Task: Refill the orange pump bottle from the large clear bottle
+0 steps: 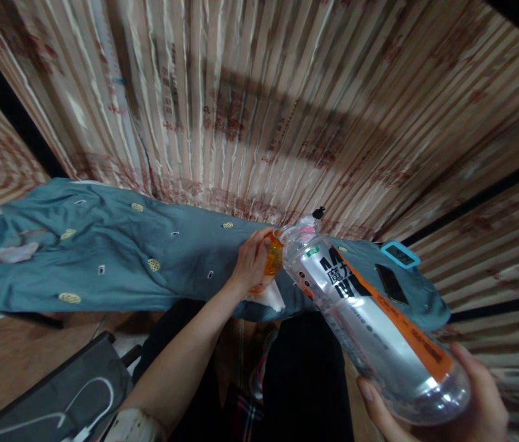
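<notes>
My right hand (484, 396) grips the base of a large clear plastic bottle (383, 325) with a silver, black and orange label. The bottle is tilted, its neck up and to the left. My left hand (250, 261) is wrapped around a small orange see-through container (274, 256), partly hidden by the fingers. The large bottle's mouth is right by this container; whether they touch, I cannot tell. Behind the bottle's neck stands a small clear bottle (308, 224) with a black nozzle top. A white tissue (271, 297) lies below my left hand.
A teal patterned cloth (185, 252) covers the narrow table. A blue-framed digital clock (400, 254) and a dark phone (392, 283) lie at the right. A crumpled pale item (15, 252) is at the left. Pleated curtains (241, 110) hang behind. A white cable (102, 383) lies on a grey surface.
</notes>
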A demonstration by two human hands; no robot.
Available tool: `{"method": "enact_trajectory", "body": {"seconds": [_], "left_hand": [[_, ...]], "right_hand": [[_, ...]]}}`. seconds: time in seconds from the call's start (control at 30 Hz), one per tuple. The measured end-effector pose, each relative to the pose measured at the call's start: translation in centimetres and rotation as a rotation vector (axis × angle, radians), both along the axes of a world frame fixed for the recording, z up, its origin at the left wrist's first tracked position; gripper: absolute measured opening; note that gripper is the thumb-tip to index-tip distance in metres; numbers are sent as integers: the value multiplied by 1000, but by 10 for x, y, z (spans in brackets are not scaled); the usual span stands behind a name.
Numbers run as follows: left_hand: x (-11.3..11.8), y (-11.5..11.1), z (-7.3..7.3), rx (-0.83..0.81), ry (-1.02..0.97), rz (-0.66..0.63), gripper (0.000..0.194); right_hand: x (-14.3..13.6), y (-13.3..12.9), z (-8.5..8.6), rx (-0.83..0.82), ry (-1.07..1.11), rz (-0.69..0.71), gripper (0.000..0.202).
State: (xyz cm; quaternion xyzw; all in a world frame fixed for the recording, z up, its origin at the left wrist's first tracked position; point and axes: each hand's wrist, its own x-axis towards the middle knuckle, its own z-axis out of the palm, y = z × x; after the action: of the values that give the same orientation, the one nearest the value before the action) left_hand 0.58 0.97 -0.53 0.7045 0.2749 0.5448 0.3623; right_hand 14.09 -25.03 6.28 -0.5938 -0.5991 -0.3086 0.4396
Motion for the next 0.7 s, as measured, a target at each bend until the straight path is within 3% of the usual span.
{"method": "enact_trajectory", "body": {"seconds": [0.7], "left_hand": [[0, 0, 2, 3, -7, -7, 71]], "right_hand": [[2, 2, 3, 8, -36, 25, 103]]}}
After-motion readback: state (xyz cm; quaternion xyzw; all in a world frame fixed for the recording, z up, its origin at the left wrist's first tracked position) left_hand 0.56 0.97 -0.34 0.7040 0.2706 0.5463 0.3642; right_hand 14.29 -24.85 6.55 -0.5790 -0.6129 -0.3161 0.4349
